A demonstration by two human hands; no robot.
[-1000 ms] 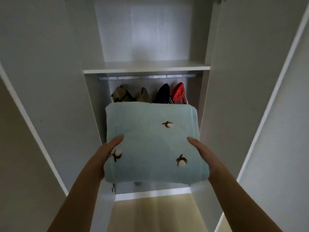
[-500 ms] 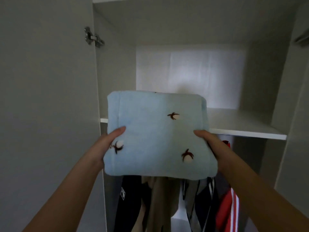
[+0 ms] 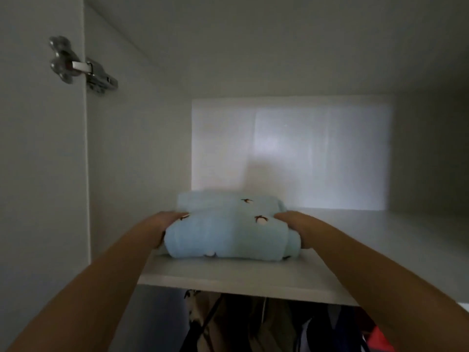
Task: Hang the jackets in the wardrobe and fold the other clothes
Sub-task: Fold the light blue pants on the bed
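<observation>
A person's left hand [image 3: 168, 228] and right hand [image 3: 295, 228] clasp a folded pale-blue garment [image 3: 228, 235] from either side. It rests on the wardrobe's upper shelf [image 3: 253, 278], close to the front edge and nearer the left wall. The thumbs lie over the top fold and the fingers are lost under the cloth, a hold that seems meant to keep the layers from sliding apart while the garment is seated. Below the shelf, jackets [image 3: 256, 326] hang in shadow, which suggests the hanging part of the job is largely done. A metal door hinge [image 3: 86, 72] glints at upper left. A gentle release should leave the fold intact.
</observation>
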